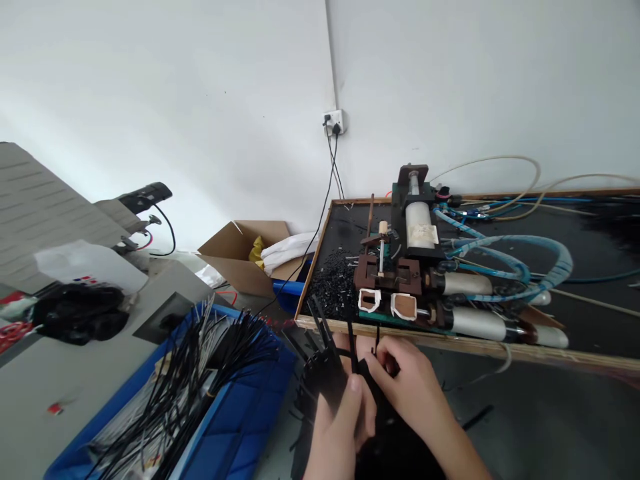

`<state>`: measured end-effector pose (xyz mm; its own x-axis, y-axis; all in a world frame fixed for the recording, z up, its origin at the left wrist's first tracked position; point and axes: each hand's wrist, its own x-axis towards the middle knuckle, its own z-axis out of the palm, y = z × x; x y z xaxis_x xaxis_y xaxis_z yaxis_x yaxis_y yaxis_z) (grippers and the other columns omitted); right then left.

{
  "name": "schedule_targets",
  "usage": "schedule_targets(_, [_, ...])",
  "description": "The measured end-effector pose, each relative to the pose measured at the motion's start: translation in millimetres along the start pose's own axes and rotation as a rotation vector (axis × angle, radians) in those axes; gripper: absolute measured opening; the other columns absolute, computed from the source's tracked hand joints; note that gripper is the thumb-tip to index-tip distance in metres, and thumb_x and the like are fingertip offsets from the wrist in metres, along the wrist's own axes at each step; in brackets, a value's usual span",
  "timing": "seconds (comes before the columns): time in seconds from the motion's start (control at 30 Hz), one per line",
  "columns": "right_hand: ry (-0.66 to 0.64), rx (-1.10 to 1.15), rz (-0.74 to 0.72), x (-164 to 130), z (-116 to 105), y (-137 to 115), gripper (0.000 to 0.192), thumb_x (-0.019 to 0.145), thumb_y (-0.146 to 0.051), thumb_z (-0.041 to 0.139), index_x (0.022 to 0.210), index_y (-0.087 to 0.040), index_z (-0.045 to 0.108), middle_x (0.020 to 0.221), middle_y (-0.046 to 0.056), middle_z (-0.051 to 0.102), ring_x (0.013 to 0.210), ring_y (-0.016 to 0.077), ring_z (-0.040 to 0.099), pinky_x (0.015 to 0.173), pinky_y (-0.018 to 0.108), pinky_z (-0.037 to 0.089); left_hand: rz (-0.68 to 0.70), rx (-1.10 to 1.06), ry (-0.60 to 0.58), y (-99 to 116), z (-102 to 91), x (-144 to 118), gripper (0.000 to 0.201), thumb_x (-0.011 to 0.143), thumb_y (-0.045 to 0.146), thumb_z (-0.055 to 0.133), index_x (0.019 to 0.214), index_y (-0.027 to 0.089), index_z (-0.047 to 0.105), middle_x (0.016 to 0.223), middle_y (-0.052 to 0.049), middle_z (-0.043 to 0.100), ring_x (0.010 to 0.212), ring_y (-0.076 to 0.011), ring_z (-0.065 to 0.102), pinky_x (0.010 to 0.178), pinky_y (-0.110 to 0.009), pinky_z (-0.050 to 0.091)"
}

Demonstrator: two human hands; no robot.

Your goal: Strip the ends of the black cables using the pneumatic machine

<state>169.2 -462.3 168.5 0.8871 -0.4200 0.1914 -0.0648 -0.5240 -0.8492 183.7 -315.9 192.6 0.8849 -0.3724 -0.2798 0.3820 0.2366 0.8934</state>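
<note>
Nearest the camera, the left hand [340,417] is gripping a bundle of black strips [327,373], its fingers curled tightly around the bundle and the thumb pressing along a single strip that is sticking up. The right hand [413,383] is meeting it from the right, its fingers pinching together on the same strips just below the front edge of the tabletop [575,357]. To the left, a blue crate [240,420] is holding many more loose black strips fanning outward. On the tabletop, just beyond its front edge, a brown clamping fixture [387,277] with two white frames is sitting beside pale cylinders wrapped in blue hoses [525,260]. Black offcuts [333,287] are lying scattered toward the tabletop's left edge. Farther back, a cardboard box [245,257] is standing near the wall, below a wall socket [333,121].
</note>
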Motion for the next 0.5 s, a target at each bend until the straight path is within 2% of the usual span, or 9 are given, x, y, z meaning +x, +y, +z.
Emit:
schedule_targets(0.07, [0.126,0.149,-0.113,-5,-4,-15,0.026,0.095,-0.025,0.069,0.071,-0.026,0.057,0.068,0.001,0.057,0.068,0.0224,0.053,0.064,0.033,0.036,0.021,0.010,-0.024,-3,-1.9,-4,0.044,0.091,0.060,0.079,0.100,0.020,0.064,0.049,0.007,0.051,0.046,-0.0087,0.034,0.047,-0.022,0.019])
schedule_targets(0.13, [0.149,0.221,-0.197,-11,-6,-29,0.021,0.095,-0.020,0.067,0.075,-0.026,0.060,0.073,0.001,0.059,0.072,0.0234,0.054,0.067,0.034,0.038,0.038,0.015,-0.067,-6,-4.3,-9,0.044,0.090,0.059,0.080,0.095,0.020,0.061,0.049,0.008,0.050,0.044,-0.0074,0.034,0.048,-0.022,0.017])
schedule_targets(0.23, [0.056,0.346,-0.250,-20,-7,-43,0.018,0.098,-0.018,0.063,0.081,-0.025,0.065,0.078,0.003,0.062,0.075,0.0240,0.057,0.070,0.035,0.041,0.032,-0.003,-0.096,-7,-8.5,-14,0.048,0.087,0.063,0.082,0.095,0.020,0.062,0.048,0.009,0.046,0.042,-0.0061,0.034,0.046,-0.021,0.016])
schedule_targets(0.37, [-0.074,0.554,-0.268,-35,-9,-50,0.020,0.104,-0.028,0.058,0.098,-0.027,0.077,0.083,0.005,0.065,0.077,0.0258,0.060,0.071,0.036,0.044,0.034,-0.025,-0.085,-6,-11.4,-22,0.050,0.083,0.064,0.084,0.090,0.018,0.064,0.046,0.009,0.047,0.041,-0.0049,0.032,0.046,-0.020,0.017])
schedule_targets(0.43, [-0.076,0.620,-0.285,-43,-11,-55,0.021,0.104,-0.034,0.060,0.103,-0.028,0.080,0.084,0.006,0.066,0.078,0.0270,0.061,0.072,0.038,0.045,0.016,-0.034,-0.054,-5,-9.0,-30,0.055,0.079,0.066,0.087,0.091,0.017,0.067,0.046,0.008,0.049,0.042,-0.0051,0.033,0.047,-0.020,0.019])
schedule_targets(0.5, [-0.026,0.653,-0.265,-52,-15,-64,0.020,0.103,-0.037,0.064,0.099,-0.028,0.081,0.084,0.006,0.066,0.076,0.0271,0.061,0.072,0.038,0.046,-0.046,-0.073,-0.017,-4,-3.8,-41,0.063,0.071,0.067,0.092,0.103,0.017,0.071,0.047,0.007,0.051,0.042,-0.0063,0.037,0.046,-0.019,0.023])
